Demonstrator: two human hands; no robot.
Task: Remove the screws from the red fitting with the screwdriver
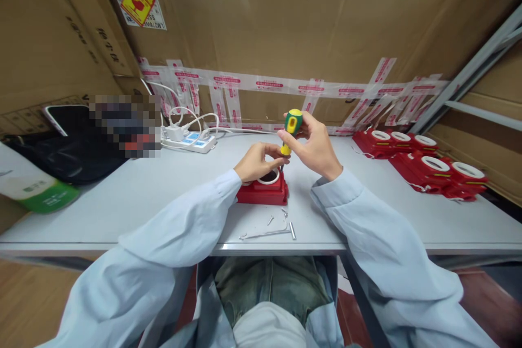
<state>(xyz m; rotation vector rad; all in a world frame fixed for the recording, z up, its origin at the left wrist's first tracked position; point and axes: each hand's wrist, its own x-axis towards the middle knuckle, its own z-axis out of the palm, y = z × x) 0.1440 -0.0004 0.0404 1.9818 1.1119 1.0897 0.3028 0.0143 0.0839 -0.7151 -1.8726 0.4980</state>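
Note:
My right hand (312,141) is closed round the green and yellow handle of a screwdriver (292,122), held nearly upright with its shaft pointing down. The fingers of my left hand (259,162) pinch together at the shaft, just under the handle. Beneath both hands, a red housing (265,197) with a white ring (276,179) round a dark opening lies on the table. The screwdriver's tip is at the housing's right side; any screw there is too small to make out. In front of the housing lie a metal T-handled hook (269,232) and a small screw (270,221).
Several similar red housings with white rings (435,164) stand at the right. A white power strip (196,141) with plugs and cables is at the back left. Farther left are a black bag (81,160), a phone (67,118) and a green-white package (44,190). Cardboard (265,22) rises behind.

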